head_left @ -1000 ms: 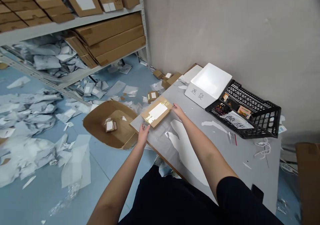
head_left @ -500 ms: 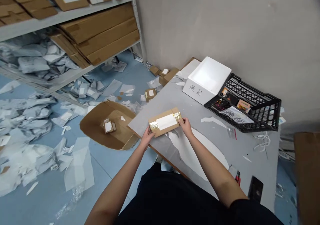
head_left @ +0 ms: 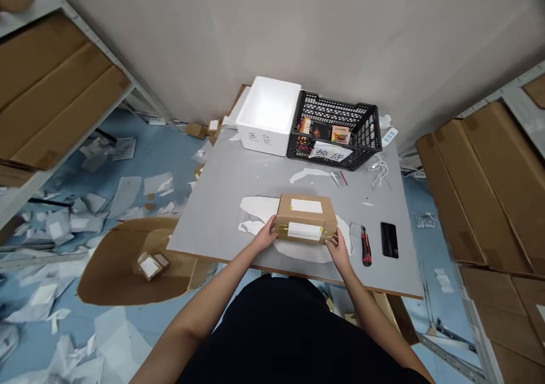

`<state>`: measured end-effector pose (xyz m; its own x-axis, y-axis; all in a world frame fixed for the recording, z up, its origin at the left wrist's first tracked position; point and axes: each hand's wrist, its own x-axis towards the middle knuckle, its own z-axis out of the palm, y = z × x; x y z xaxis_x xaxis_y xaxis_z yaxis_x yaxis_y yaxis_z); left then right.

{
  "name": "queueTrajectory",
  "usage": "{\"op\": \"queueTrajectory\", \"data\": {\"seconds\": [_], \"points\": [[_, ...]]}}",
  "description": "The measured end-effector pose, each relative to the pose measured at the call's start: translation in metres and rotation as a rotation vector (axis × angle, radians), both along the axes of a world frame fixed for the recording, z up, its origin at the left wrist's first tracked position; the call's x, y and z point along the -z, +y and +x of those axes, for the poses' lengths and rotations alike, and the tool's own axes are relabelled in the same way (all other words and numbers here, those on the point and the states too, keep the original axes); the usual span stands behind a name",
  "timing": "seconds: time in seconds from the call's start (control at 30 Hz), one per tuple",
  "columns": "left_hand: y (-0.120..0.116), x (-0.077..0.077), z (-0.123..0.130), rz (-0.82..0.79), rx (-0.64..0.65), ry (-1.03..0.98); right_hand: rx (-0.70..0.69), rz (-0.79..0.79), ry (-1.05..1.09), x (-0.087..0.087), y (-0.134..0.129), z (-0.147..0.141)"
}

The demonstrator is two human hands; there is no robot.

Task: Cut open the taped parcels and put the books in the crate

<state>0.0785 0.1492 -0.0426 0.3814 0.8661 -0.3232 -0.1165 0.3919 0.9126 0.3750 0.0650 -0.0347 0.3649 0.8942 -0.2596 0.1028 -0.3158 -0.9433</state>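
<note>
A brown cardboard box [head_left: 306,216] with white labels on its top and front is held between my hands over the near middle of the table [head_left: 213,202]. My left hand [head_left: 266,234] grips its left lower corner, fingers partly behind it. On the opposite corner, my right hand [head_left: 338,249] is closed, the thumb at the front. Torn white paper [head_left: 255,208] spreads beneath the box. To the right lie a red and black utility knife [head_left: 366,246] and a black phone [head_left: 389,240].
At the table's back stand a white foam box [head_left: 266,140] and a black plastic crate [head_left: 366,157] with small packages inside. A large open carton [head_left: 102,276] holding a small box sits on the littered floor at left. Shelves with cartons [head_left: 464,168] flank both sides.
My view has swung to the right, and both hands have moved with the box from the table's left edge to its near middle. The box now shows its top and front sides.
</note>
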Motion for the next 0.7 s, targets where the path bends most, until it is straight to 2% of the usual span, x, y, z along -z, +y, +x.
{"op": "queueTrajectory", "data": {"seconds": [0.07, 0.13, 0.23, 0.33, 0.47, 0.57, 0.7], "points": [[-0.01, 0.011, 0.012, -0.007, 0.021, 0.017, 0.017, -0.025, 0.055, 0.015, -0.021, 0.013], [-0.023, 0.019, 0.014, -0.049, 0.016, 0.043, 0.027, -0.053, 0.108, 0.027, -0.038, 0.022], [-0.032, 0.021, 0.007, -0.168, -0.03, 0.152, 0.073, -0.117, 0.223, 0.032, -0.046, 0.035], [-0.022, 0.01, 0.008, -0.232, -0.105, 0.246, 0.128, -0.147, 0.309, 0.023, -0.028, 0.042], [0.006, -0.013, 0.037, -0.294, -0.126, 0.248, 0.014, -0.137, 0.255, -0.002, 0.02, 0.041], [0.02, -0.029, 0.06, -0.186, -0.173, 0.233, -0.012, -0.049, 0.188, -0.016, 0.045, 0.04], [0.021, -0.039, 0.065, -0.061, -0.23, 0.149, 0.087, 0.04, 0.263, -0.019, 0.043, 0.05]]}}
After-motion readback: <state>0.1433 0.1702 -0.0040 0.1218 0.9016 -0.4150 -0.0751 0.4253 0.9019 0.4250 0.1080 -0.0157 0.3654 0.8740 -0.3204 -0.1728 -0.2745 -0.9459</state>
